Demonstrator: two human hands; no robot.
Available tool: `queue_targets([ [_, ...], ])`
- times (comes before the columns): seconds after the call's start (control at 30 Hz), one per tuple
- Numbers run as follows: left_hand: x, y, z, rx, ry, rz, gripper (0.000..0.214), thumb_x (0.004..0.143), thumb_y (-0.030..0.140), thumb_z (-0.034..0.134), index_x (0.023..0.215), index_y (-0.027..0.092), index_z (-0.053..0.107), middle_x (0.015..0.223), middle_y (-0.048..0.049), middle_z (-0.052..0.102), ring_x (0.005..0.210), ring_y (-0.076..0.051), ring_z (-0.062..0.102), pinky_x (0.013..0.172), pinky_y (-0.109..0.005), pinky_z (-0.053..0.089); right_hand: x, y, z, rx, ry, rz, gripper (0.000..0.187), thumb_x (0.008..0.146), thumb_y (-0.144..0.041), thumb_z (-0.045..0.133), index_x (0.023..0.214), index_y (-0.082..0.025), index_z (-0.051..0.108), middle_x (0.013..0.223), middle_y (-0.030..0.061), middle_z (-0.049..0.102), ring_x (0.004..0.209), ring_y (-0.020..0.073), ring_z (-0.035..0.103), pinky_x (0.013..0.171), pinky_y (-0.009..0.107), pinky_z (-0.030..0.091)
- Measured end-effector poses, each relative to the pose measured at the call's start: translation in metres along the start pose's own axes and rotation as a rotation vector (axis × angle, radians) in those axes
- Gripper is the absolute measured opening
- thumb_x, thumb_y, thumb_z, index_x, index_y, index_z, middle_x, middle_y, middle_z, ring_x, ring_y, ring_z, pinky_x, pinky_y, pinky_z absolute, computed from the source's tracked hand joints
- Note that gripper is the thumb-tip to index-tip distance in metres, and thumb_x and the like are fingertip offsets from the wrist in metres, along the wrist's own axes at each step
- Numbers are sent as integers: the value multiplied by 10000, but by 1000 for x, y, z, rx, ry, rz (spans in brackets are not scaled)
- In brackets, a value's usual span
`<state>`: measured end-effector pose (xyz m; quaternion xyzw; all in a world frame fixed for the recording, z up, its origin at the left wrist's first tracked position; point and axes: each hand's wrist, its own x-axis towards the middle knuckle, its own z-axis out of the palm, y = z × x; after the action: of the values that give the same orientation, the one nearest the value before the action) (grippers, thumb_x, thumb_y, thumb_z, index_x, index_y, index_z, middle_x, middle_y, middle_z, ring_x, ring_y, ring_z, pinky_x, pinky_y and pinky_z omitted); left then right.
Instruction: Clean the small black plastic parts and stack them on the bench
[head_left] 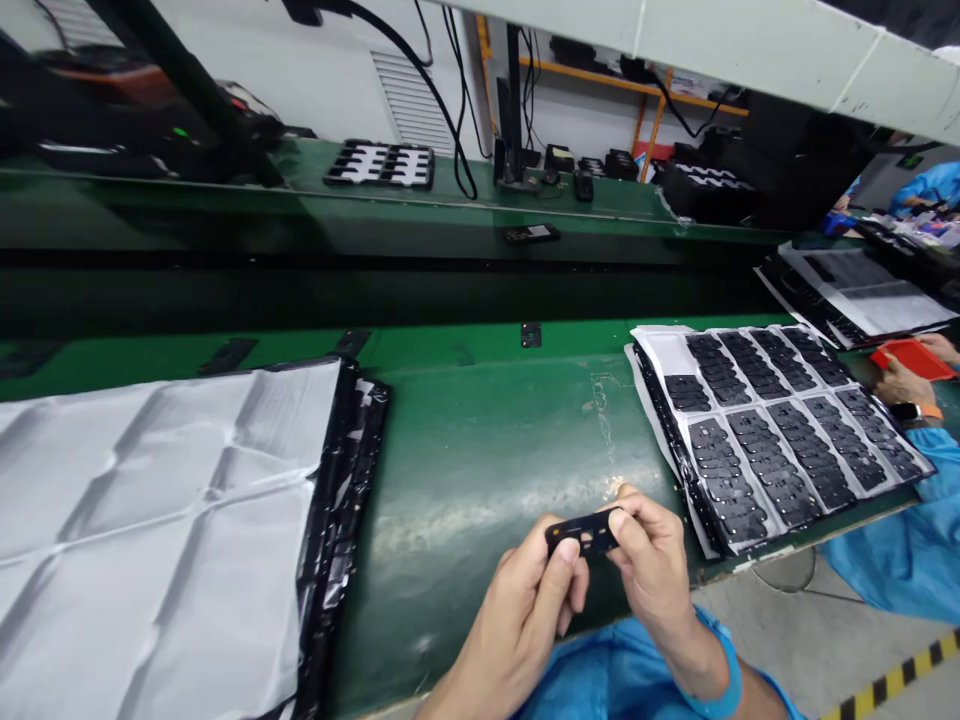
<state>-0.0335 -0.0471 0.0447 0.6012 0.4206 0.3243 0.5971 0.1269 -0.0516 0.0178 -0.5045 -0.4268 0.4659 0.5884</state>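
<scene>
Head view. I see both hands low in the frame, above the near edge of the green bench. The left hand and the right hand together hold one small black plate. It is flat and oblong, with cut-outs along its length, and it lies roughly level and clear of the bench surface. The left thumb and fingers pinch its left end. The right thumb and fingers pinch its right end. Both hands are closed on the part.

To the right of the hands, a parts tray rests on the bench, set at an angle. It carries columns of similar black pieces on a white liner. Its upper-left pocket area is only part filled.

To the left lies a white sheet, creased in a grid. It covers a stack of black trays whose glossy edges show along its right side.

A single small black piece sits on the bench at the far edge, well apart from the hands. On the far ledge I note another loaded tray and a dark handset.

At the right edge, a co-worker's hand holds a red item just beside the parts tray.
</scene>
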Motion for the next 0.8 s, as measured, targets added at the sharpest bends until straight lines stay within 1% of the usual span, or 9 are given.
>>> queue_targets([
  [0.07, -1, 1, -1, -22, -6, -11, 467, 1108, 561, 371, 815, 228, 517, 643, 27, 546, 529, -125, 515, 543, -239, 413, -1, 2, 1, 14, -2, 32, 379, 992, -461, 660, 730, -188, 644, 643, -60, 452, 458, 76, 316, 445, 224, 296],
  [0.23, -6, 3, -1, -162, -6, -53, 434, 1102, 561, 378, 861, 224, 504, 689, 25, 574, 524, -115, 502, 526, -235, 403, -6, 6, 6, -33, 64, 39, 405, 1003, -477, 639, 709, -201, 594, 651, -41, 477, 532, 112, 414, 485, 225, 360],
  [0.33, -6, 0, -3, -219, 36, -57, 431, 1108, 529, 360, 861, 213, 520, 663, 32, 557, 514, -111, 468, 524, -237, 381, -10, 6, 9, -104, 37, 33, 376, 1024, -450, 622, 751, -193, 643, 644, -44, 466, 505, 107, 402, 465, 231, 335],
  [0.4, -6, -3, -6, -233, 71, -55, 422, 1106, 510, 351, 884, 206, 540, 630, 43, 532, 494, -113, 445, 506, -238, 358, -12, 4, 9, -187, 13, -4, 353, 1024, -428, 631, 770, -187, 680, 633, -47, 466, 484, 103, 407, 462, 235, 332],
  [0.53, -4, -7, -11, -159, 125, -14, 389, 1110, 469, 353, 1010, 185, 597, 584, 63, 510, 479, -120, 427, 510, -241, 342, -13, -2, 10, -289, -24, -92, 323, 1017, -382, 648, 776, -181, 724, 618, -55, 459, 454, 94, 423, 452, 231, 345],
  [0.63, -3, -11, -12, -89, 148, 32, 399, 1120, 448, 349, 1033, 170, 622, 565, 69, 496, 486, -121, 433, 533, -247, 348, -12, -4, 11, -283, -44, -94, 301, 1027, -348, 638, 805, -176, 746, 602, -68, 448, 413, 77, 425, 416, 213, 329],
  [0.8, -2, -19, -12, -37, 148, 102, 444, 1134, 441, 318, 1039, 155, 643, 572, 63, 508, 493, -120, 454, 557, -256, 366, -12, -3, 12, -267, -48, -82, 285, 1032, -317, 633, 817, -178, 760, 592, -72, 446, 401, 68, 439, 419, 201, 346],
])
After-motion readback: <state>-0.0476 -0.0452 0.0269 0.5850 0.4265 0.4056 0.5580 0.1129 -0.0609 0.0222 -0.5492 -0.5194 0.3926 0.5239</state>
